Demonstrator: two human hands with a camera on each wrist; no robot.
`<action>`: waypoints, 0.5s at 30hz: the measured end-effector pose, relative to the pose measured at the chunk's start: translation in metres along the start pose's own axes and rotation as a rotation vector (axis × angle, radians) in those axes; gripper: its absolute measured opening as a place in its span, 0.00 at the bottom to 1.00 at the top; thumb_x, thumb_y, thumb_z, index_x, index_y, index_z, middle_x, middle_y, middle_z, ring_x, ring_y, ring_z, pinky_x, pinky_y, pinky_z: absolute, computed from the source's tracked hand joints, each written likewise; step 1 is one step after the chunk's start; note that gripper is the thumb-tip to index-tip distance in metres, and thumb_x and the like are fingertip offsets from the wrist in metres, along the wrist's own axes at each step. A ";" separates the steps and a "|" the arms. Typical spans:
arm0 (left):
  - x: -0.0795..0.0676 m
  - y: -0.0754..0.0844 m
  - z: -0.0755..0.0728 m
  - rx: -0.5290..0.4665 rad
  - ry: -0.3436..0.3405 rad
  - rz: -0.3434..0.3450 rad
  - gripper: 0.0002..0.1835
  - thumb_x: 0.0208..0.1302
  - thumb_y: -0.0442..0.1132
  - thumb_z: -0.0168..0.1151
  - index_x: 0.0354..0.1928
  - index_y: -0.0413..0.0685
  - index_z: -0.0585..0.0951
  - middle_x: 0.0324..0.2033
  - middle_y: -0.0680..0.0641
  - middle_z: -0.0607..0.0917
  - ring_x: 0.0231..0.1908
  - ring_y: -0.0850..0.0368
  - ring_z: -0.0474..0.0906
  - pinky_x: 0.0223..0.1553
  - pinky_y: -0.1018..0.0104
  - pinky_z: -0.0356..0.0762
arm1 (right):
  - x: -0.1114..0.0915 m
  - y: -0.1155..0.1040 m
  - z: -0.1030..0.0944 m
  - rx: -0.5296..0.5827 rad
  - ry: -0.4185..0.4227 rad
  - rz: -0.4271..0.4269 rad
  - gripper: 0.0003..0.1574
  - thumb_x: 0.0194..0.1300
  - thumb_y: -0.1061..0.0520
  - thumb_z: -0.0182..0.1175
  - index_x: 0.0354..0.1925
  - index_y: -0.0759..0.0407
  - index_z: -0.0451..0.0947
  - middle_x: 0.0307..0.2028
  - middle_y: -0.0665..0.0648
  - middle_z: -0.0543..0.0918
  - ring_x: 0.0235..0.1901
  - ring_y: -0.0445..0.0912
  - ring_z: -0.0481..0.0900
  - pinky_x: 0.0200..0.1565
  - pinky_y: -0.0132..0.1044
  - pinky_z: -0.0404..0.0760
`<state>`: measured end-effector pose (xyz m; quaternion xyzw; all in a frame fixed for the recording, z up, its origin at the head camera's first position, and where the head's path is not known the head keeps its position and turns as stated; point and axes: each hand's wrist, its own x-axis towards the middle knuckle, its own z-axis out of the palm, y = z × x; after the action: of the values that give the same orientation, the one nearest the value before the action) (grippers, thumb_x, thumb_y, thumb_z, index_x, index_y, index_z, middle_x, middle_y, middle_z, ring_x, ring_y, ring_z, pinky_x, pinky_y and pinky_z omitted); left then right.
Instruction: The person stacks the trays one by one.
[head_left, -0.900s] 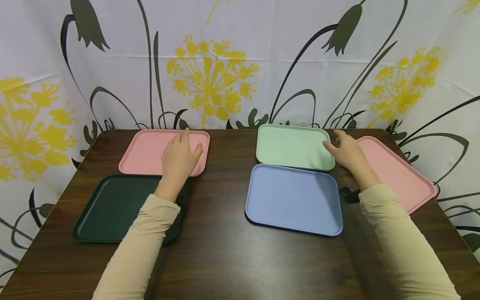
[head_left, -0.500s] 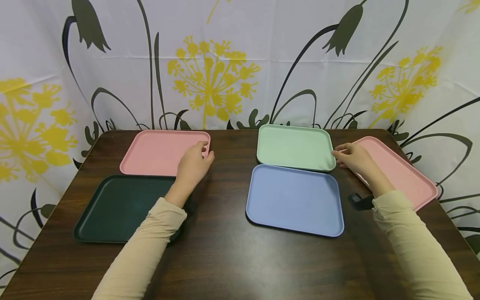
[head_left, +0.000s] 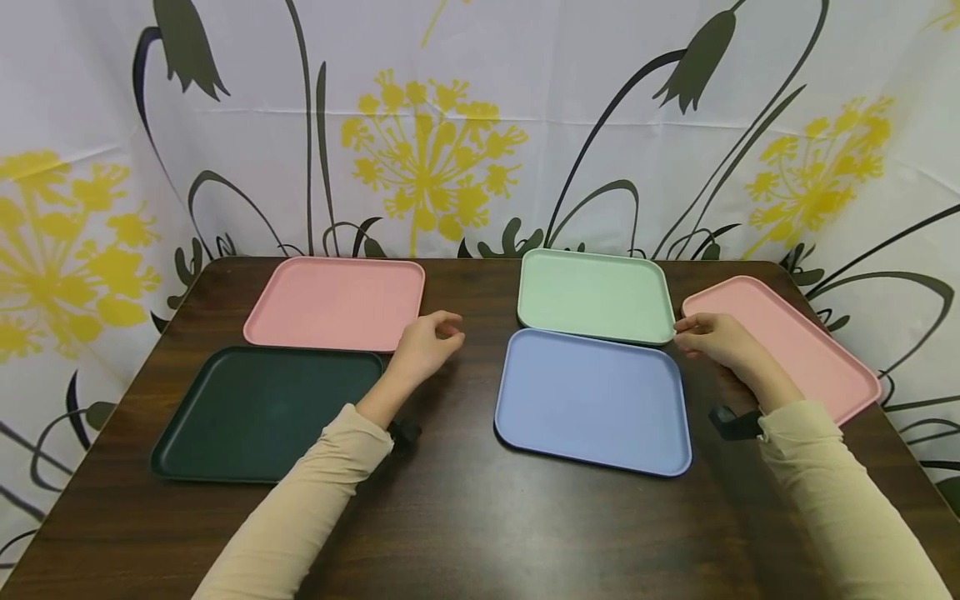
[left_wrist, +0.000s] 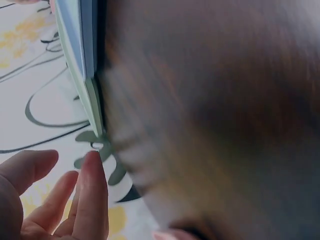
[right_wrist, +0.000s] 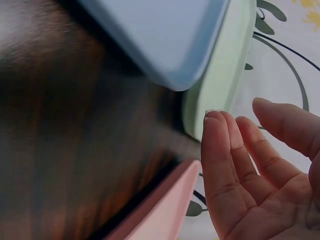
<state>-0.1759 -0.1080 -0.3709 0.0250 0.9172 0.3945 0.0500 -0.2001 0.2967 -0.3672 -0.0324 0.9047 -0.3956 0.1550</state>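
My left hand (head_left: 422, 348) is above the dark wooden table, just right of the left pink tray (head_left: 341, 304) and the dark green tray (head_left: 262, 417). Its fingers (left_wrist: 91, 192) are loosely bent and hold nothing. Fingertips of my right hand (head_left: 718, 342) are right at the near right corner of the light green tray (head_left: 596, 296), with the thumb apart and nothing in the palm. The blue tray (head_left: 592, 400) overlaps the light green tray's near edge in the head view. Under and behind the right hand lies a second pink tray (head_left: 787, 342), turned at an angle.
The table (head_left: 465, 533) ends at the back against a white curtain (head_left: 577, 67) printed with grey and yellow flowers. A black wrist-worn device (head_left: 733, 422) sticks out below my right wrist, and another dark device (head_left: 405, 433) below the left.
My left hand has moved right and toward me, from over the left pink tray to the bare table beside it. My right hand has come lower and nearer along the light green tray's right side.
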 end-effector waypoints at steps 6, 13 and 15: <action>-0.002 0.003 0.012 -0.087 -0.118 -0.047 0.19 0.66 0.37 0.56 0.58 0.41 0.77 0.48 0.37 0.84 0.33 0.48 0.85 0.34 0.67 0.81 | -0.004 0.010 0.004 0.004 -0.026 0.003 0.26 0.66 0.64 0.55 0.55 0.84 0.66 0.41 0.70 0.82 0.30 0.31 0.76 0.36 0.28 0.83; -0.003 0.005 0.029 -0.221 -0.201 -0.074 0.20 0.64 0.33 0.57 0.58 0.36 0.76 0.49 0.35 0.83 0.37 0.50 0.84 0.37 0.66 0.85 | -0.005 0.019 0.009 0.004 -0.051 0.006 0.26 0.64 0.63 0.57 0.53 0.84 0.67 0.38 0.65 0.84 0.30 0.33 0.78 0.38 0.31 0.84; -0.003 0.006 0.033 -0.244 -0.219 -0.077 0.20 0.64 0.32 0.57 0.58 0.35 0.76 0.50 0.34 0.83 0.39 0.49 0.84 0.39 0.65 0.86 | -0.006 0.021 0.010 0.003 -0.066 0.013 0.27 0.64 0.63 0.58 0.53 0.84 0.67 0.37 0.62 0.84 0.30 0.33 0.78 0.38 0.32 0.85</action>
<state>-0.1689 -0.0805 -0.3893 0.0263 0.8520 0.4954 0.1674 -0.1904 0.3056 -0.3874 -0.0394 0.8987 -0.3946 0.1874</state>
